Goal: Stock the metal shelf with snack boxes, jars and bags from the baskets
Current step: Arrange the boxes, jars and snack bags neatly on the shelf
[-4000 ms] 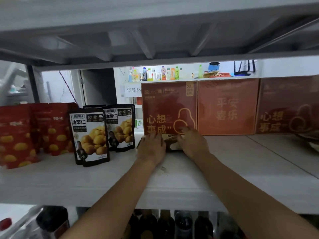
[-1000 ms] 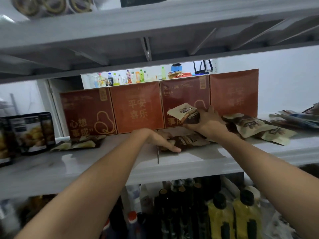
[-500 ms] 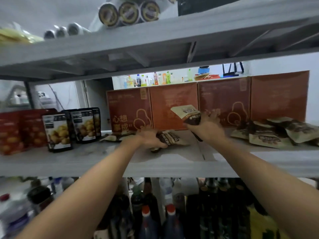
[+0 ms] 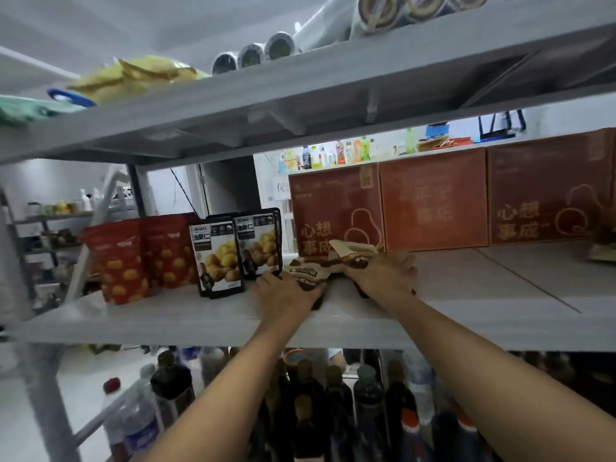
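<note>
On the pale grey metal shelf [image 4: 466, 295], the left hand [image 4: 286, 295] curls its fingers over a crinkly cream-and-brown snack pouch [image 4: 305, 273] lying flat just beside the glossy black stand-up bags [image 4: 220, 258]. The right hand [image 4: 383, 275] grasps a second matching pouch [image 4: 350, 251], tilted up against the matte red cardboard boxes [image 4: 433, 201] along the back. Puffy red bags [image 4: 123, 258] stand farther left.

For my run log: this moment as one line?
left hand: grips tan-and-brown snack bag on grey metal shelf | right hand: holds second tan-and-brown bag | neighbours: black chestnut pouches
</note>
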